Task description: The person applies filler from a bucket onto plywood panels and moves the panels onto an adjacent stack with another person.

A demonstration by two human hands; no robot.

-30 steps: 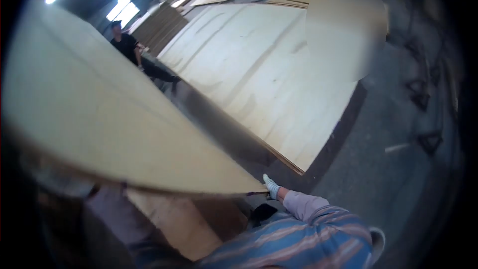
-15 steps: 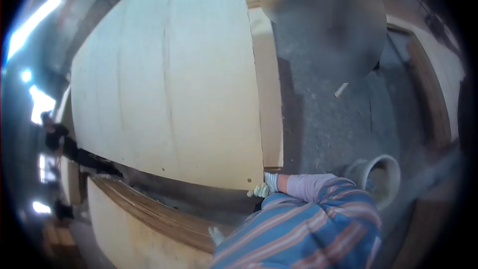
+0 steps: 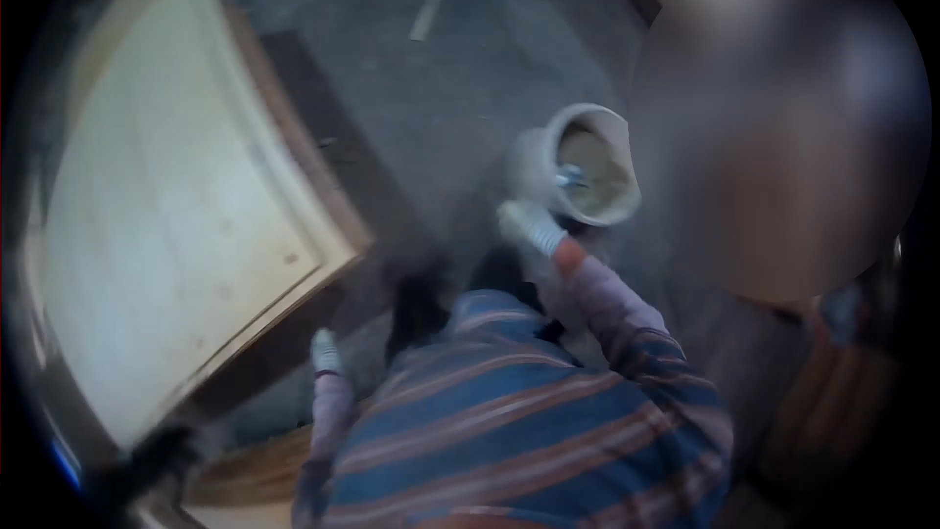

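Note:
My right hand (image 3: pixel 530 225), in a pale glove with a striped cuff, is just below a whitish bucket (image 3: pixel 534 167). Motion blur hides its fingers, and I cannot tell whether it touches the bucket wall. Inside the bucket lies a brownish-grey mass (image 3: pixel 590 162) with a small bluish-white object (image 3: pixel 570 176) in it. My left hand (image 3: pixel 325 351), also gloved, hangs low beside the near edge of a stack of wooden sheets. Its finger shape is too smeared to read. The large pale wood sheet (image 3: pixel 166 206) lies on top of that stack.
A strip of light scrap (image 3: pixel 428 15) lies on the grey floor (image 3: pixel 392 98). Behind my left arm is another wood stack (image 3: pixel 250 470). More boards (image 3: pixel 832 382) stand at the lower right. A large blurred patch covers the right side.
My view has turned right and down, toward the bucket. My right hand has left the pale sheet's near corner and come close to the bucket. The left hand has moved off the lower stack.

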